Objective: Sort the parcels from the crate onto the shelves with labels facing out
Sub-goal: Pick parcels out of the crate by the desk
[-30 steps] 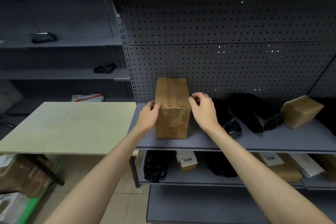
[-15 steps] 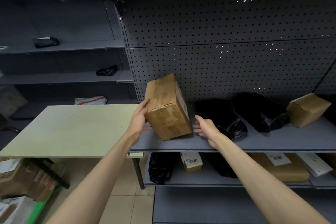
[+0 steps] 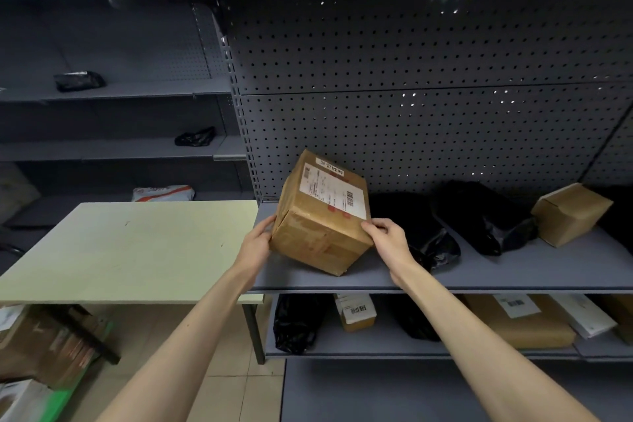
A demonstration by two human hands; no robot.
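Note:
A brown cardboard box (image 3: 315,243) stands tilted on one lower corner on the grey shelf (image 3: 479,276). Its white shipping label (image 3: 334,190) with a barcode lies on the upturned face. My left hand (image 3: 255,243) holds the box's left edge, fingers against the side. My right hand (image 3: 388,238) grips the box's right front corner, fingers curled over the top edge. The crate is not in view.
Two black bags (image 3: 421,233) (image 3: 479,216) and a small brown box (image 3: 572,212) lie to the right on the same shelf. The shelf below holds labelled parcels (image 3: 517,318) and black bags (image 3: 296,322). A pale green table (image 3: 130,250) adjoins on the left.
The box stood upright a second ago, plain sides showing. It has been tipped and rolled so the label now faces up. My right hand came back onto its corner.

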